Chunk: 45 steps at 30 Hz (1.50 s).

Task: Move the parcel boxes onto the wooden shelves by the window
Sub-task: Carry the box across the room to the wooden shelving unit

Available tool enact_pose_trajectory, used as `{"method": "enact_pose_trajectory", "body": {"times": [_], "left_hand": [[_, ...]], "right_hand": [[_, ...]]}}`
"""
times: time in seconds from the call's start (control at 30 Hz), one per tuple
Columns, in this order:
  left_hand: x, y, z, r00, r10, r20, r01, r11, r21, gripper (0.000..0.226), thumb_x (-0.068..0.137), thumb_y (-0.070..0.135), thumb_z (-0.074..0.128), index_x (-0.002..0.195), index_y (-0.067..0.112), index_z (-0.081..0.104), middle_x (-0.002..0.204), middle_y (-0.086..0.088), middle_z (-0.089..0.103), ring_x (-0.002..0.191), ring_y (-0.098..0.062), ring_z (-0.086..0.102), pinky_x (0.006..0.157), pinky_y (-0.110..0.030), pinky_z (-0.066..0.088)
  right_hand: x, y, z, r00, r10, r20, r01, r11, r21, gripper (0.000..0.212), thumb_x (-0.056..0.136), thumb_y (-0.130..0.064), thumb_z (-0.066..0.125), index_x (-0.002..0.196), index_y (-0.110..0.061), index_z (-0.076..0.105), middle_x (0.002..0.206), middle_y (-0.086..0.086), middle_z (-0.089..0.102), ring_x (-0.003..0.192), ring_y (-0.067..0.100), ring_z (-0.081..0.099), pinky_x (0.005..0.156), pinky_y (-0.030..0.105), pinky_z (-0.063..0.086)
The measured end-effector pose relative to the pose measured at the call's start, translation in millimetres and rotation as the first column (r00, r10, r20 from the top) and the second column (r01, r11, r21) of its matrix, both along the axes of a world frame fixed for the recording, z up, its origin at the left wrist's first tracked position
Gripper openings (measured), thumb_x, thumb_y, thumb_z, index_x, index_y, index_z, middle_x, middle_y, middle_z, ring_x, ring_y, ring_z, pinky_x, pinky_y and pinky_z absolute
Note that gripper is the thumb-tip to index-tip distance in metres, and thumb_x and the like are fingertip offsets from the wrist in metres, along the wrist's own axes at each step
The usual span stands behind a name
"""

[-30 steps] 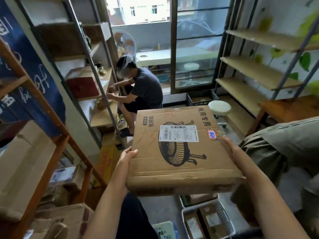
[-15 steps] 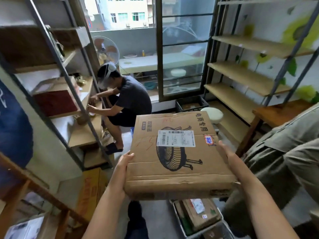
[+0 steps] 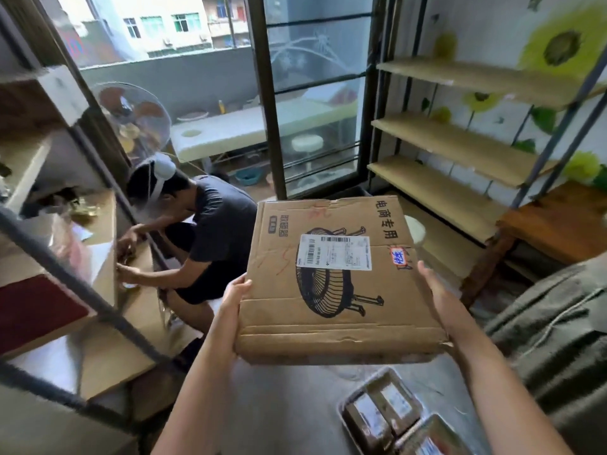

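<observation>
A flat cardboard parcel box [image 3: 331, 303] with a fan drawing and a white shipping label is held level in front of me. My left hand [image 3: 236, 292] grips its left edge and my right hand [image 3: 433, 287] grips its right edge. The wooden shelves [image 3: 456, 146] by the window stand at the upper right, three bare boards on a dark metal frame, beyond the box. More labelled parcels lie in a basket [image 3: 384, 412] on the floor below the box.
A person in a dark shirt [image 3: 210, 238] crouches at the left shelf rack [image 3: 98, 290], close to my path. A standing fan [image 3: 131, 116] is behind them. A white stool [image 3: 414, 228] and a brown wooden table [image 3: 555, 224] sit near the shelves. Another person's olive sleeve [image 3: 558, 330] is at the right.
I have moved forward and turned right with the box. The window shelves and the crouching person are nearer, and the left rack with the blue cloth has slid out of view.
</observation>
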<state>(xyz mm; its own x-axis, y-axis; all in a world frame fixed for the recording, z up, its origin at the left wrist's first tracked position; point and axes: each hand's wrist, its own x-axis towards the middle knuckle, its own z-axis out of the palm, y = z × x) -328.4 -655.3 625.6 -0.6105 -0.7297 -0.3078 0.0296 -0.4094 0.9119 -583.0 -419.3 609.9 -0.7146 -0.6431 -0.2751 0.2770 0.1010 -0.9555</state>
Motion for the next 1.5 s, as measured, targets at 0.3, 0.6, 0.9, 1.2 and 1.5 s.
{"method": "enact_pose_trajectory", "body": {"times": [0.3,0.6,0.9,1.2,1.5], "left_hand": [[-58.5,-84.6,-0.2,0.996,-0.092,0.021,0.092,0.996,0.014,0.049,0.089,0.04,0.059,0.132,0.019,0.065,0.126,-0.017,0.072,0.11,-0.035,0.068,0.094,-0.049,0.055],[-174.3,-163.0,-16.2,0.983,-0.18,0.038,0.176,0.981,0.087,0.033,0.097,0.033,0.054,0.124,0.025,0.07,0.102,-0.005,0.08,0.085,-0.022,0.075,0.074,-0.037,0.055],[-352.0,-272.1,-7.3,0.95,-0.278,0.142,0.269,0.96,0.08,0.055,0.082,0.049,0.062,0.133,0.027,0.066,0.103,-0.009,0.075,0.09,-0.03,0.068,0.075,-0.04,0.053],[-469.4,-327.6,13.2,0.929,-0.344,0.136,0.342,0.939,0.043,0.045,0.084,0.05,0.06,0.127,0.039,0.066,0.124,-0.011,0.069,0.096,-0.027,0.065,0.074,-0.037,0.051],[-586.4,-375.3,12.3,0.881,-0.448,0.153,0.433,0.893,0.122,0.031,0.092,0.044,0.059,0.12,0.039,0.072,0.092,-0.005,0.08,0.066,-0.024,0.074,0.051,-0.031,0.056]], "right_hand": [[-41.0,-57.1,8.5,0.995,-0.071,0.065,0.073,0.997,-0.02,0.056,0.095,-0.06,0.046,0.131,-0.022,0.064,0.122,0.008,0.074,0.111,0.025,0.07,0.103,0.045,0.048],[-139.0,-126.8,-10.1,0.98,-0.186,0.071,0.186,0.982,0.015,0.057,0.094,-0.059,0.047,0.132,-0.02,0.066,0.129,0.006,0.07,0.125,0.026,0.061,0.116,0.048,0.035],[-283.5,-213.8,-15.3,0.959,-0.283,0.02,0.284,0.957,-0.06,0.067,0.087,-0.068,0.054,0.139,-0.026,0.059,0.14,0.002,0.063,0.134,0.024,0.053,0.119,0.049,0.029],[-374.5,-258.0,6.6,0.939,-0.345,0.0,0.341,0.927,-0.157,0.118,0.055,-0.087,0.065,0.15,-0.021,0.045,0.157,-0.001,0.043,0.146,0.015,0.036,0.124,0.044,0.017],[-446.1,-298.0,16.1,0.878,-0.478,-0.028,0.469,0.87,-0.156,0.096,0.058,-0.079,0.068,0.137,-0.024,0.058,0.145,-0.003,0.056,0.139,0.015,0.046,0.123,0.042,0.023]]}}
